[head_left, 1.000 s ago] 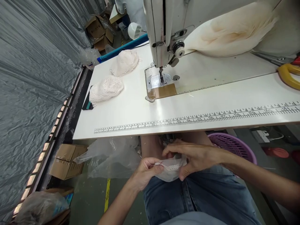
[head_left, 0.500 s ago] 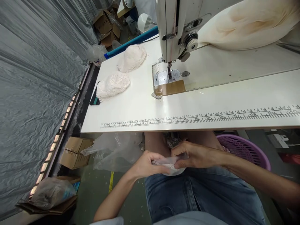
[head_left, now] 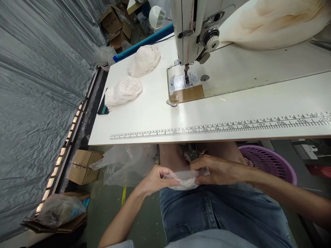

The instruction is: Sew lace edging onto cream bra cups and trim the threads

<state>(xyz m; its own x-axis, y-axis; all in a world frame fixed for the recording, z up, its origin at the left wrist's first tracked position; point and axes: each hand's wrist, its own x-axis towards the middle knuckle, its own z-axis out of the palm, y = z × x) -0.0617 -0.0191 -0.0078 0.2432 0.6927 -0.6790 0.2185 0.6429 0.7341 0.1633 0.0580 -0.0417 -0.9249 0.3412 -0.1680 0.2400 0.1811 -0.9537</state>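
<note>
Over my lap, below the table's front edge, I hold a white lace-trimmed fabric cup (head_left: 186,183), sheer along its upper part. The fingers and thumb of my left hand (head_left: 160,178) pinch its left end. Its right end is gripped between the thumb and fingers of my right hand (head_left: 213,170). My fingers cover both ends of the piece. On the table's left part lie two pale pink lace cups, one near (head_left: 123,91) and one farther back (head_left: 144,61).
A sewing machine (head_left: 186,34) stands on the white table (head_left: 144,120), which has a printed ruler along its front. Cream fabric (head_left: 279,24) lies behind it. A purple basket (head_left: 269,162) is under the table at right, plastic sheeting (head_left: 124,168) and a cardboard box (head_left: 84,167) at left.
My right hand has closed from a spread grip to a pinch on the right end of the fabric cup. The left hand has shifted its grip on the left end. The view has moved slightly.
</note>
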